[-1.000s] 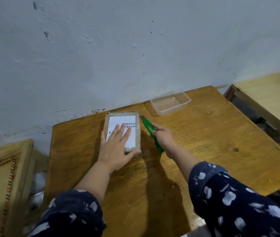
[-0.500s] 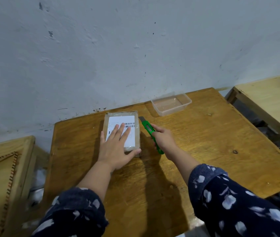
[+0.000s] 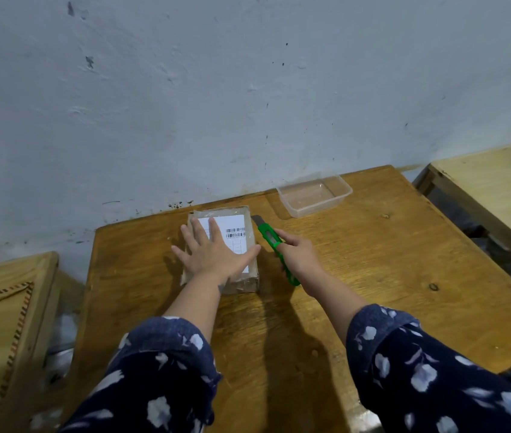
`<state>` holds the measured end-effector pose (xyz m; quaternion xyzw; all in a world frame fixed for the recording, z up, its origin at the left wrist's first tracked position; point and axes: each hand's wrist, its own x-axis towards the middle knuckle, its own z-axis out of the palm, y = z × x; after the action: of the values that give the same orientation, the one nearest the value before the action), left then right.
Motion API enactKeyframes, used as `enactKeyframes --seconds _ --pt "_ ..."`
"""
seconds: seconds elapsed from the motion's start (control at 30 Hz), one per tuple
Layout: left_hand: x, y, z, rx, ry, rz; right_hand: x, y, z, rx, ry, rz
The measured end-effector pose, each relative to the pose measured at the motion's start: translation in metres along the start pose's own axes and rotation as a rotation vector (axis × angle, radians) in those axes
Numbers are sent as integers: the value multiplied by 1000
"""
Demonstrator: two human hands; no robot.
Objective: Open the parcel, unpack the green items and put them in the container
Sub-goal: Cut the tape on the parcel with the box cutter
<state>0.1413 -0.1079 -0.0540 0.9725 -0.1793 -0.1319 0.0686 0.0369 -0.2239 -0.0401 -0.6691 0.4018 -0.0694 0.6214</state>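
Note:
A taped cardboard parcel [image 3: 243, 278] with a white barcode label lies on the wooden table [image 3: 372, 276] near the wall. My left hand [image 3: 213, 254] presses flat on its top with fingers spread. My right hand [image 3: 299, 256] grips a green utility knife [image 3: 269, 237]; its bare blade points away along the parcel's right side, near the far right corner. A clear plastic container [image 3: 315, 195] stands empty at the back, right of the parcel. The parcel's contents are hidden.
A pale wall rises right behind the table. A second wooden table [image 3: 497, 189] stands to the right across a gap. A wooden piece of furniture [image 3: 4, 323] stands low at the left.
My left hand has slid left and back on the parcel's top, its fingers spread wider. The knife stays beside the parcel's right edge.

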Motion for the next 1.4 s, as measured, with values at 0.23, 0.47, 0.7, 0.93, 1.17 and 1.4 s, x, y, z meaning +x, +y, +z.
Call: enactKeyframes --seconds 0.23,0.47,0.7,0.93,1.17,1.4 --pt "-1 1 8 26 85 21 8 -6 8 -1 1 0" --pt "0 2 11 31 98 20 6 -1 2 31 -9 -27" --pt "0 -6 10 61 84 56 7 1 4 81 -29 -4" --pt "0 -5 16 73 154 69 -12 9 1 9 -38 -48" --pt "-3 -9 6 -185 171 90 -28 -4 27 -66 -68 -108" --pt "-10 -21 6 -3 118 261 -13 -14 3 -54 39 -36"
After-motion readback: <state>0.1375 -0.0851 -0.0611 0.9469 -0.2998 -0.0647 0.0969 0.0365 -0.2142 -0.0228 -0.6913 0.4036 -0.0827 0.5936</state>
